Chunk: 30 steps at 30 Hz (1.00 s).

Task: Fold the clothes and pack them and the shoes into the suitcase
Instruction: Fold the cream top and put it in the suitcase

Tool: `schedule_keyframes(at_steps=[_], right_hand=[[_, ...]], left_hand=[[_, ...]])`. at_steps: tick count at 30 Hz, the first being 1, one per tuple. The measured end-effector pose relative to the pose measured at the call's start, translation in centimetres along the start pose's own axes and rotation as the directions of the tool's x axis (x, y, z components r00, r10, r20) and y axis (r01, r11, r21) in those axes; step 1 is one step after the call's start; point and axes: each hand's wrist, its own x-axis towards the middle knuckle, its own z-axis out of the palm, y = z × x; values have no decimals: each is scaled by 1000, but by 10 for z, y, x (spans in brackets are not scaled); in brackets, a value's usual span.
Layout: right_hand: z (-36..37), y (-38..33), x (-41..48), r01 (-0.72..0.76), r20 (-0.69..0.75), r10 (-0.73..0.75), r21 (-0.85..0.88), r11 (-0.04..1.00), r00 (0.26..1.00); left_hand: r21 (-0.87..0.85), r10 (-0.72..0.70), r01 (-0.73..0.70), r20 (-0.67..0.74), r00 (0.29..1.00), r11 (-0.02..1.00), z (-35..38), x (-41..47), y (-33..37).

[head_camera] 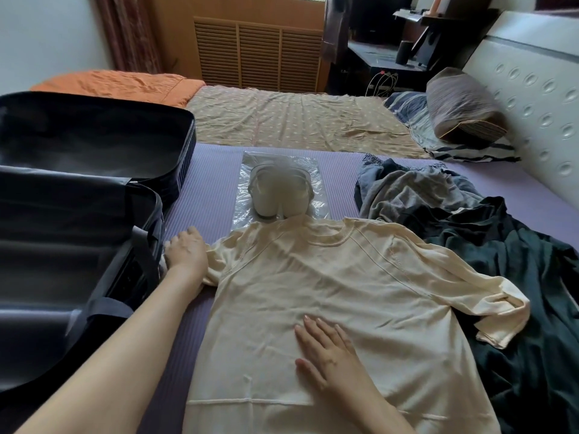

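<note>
1. A cream T-shirt [313, 292] lies flat at centre frame on a purple bed cover [206, 183].
2. The right hand [326, 352], fingers straight, presses its lower middle.
3. The left hand [188, 252] rests on one sleeve; I cannot tell whether it grips.
4. An open suitcase [78, 198] is at left, with bagged shoes [279, 195] above the collar.

one wide-angle camera sits on the person's head and looks forward and steeply down along a ribbed purple mat [206, 189]. it is close over the spread cream short-sleeved t-shirt [313, 277]; the left hand [188, 252] and right hand [326, 352] reach in from the bottom edge. the open black suitcase [78, 214] fills the left side, the white dimpled padded headboard [532, 89] curves up the right, and the slatted wooden panel [257, 54] stands far ahead.
</note>
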Motion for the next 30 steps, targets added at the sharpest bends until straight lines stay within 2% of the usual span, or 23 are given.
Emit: schedule_keyframes(at_steps=[2, 3, 6, 8, 10, 12, 13, 14, 16, 17, 18, 19, 20, 21, 22, 23, 24, 27, 30], right_hand=[[-2, 2, 3, 13, -12, -13, 20, 1000, 1000], [-4, 3, 5, 11, -19, -10, 32, 999, 1000], [-16, 2, 9, 13, -52, -8, 107, 994, 999], [-25, 3, 13, 0, -122, 30, 245, 969, 992], [-34, 4, 15, -44, -159, 109, 370, 928, 981], [-44, 2, 18, -77, -186, 190, 488, 870, 964], [-47, 1, 20, -95, -181, 226, 542, 835, 957], [-48, 1, 21, -116, -168, 261, 590, 799, 951], [-51, 1, 26, -160, -142, 322, 646, 747, 936], [-52, 0, 28, -178, -134, 343, 653, 736, 930], [-52, 0, 32, -194, -128, 361, 656, 729, 924], [-51, 0, 36, -210, -120, 376, 659, 722, 919], [-50, 0, 40, -222, -110, 386, 661, 716, 916], [-48, -1, 43, -235, -95, 391, 662, 712, 915], [-45, -2, 47, -246, -78, 391, 660, 710, 917], [-43, -4, 50, -260, -60, 391, 654, 710, 918], [-41, -6, 53, -272, -48, 394, 647, 713, 918], [-34, -17, 65, -331, -33, 429, 586, 740, 903], [-23, -31, 82, -458, -34, 521, 430, 778, 853]], left_hand=[[50, 32, -33, 17, 999, 998, -12, 4, 3], [22, 48, -48, 14, 999, 999, -19, 5, 5], [-245, 62, -71, -46, 997, 967, -40, 1, 10], [-472, 75, -88, -45, 996, 877, -49, -1, 19], [-718, 137, -54, 59, 989, 694, -53, -4, 34], [-913, 239, 185, 284, 929, 364, -56, -12, 51], [-917, 315, 347, 394, 863, 196, -56, -17, 59], [-871, 376, 485, 477, 794, 79, -55, -24, 66], [-795, 449, 606, 535, 715, -18, -46, -33, 74], [-804, 456, 594, 520, 722, -25, -38, -35, 76], [-842, 433, 539, 482, 762, -11, -31, -37, 76], [-901, 364, 430, 417, 833, 50, -23, -36, 73], [-944, 267, 275, 317, 910, 181, -16, -36, 68], [-926, 194, 112, 192, 962, 362, -10, -37, 60], [-854, 177, -11, 95, 980, 520, -7, -40, 51], [-778, 199, -82, 55, 979, 623, -3, -46, 42], [-724, 241, -120, 67, 968, 680, -1, -54, 35], [-604, 313, -178, 125, 941, 777, 10, -74, 22], [-645, 277, -180, 51, 959, 742, 14, -82, 17]])
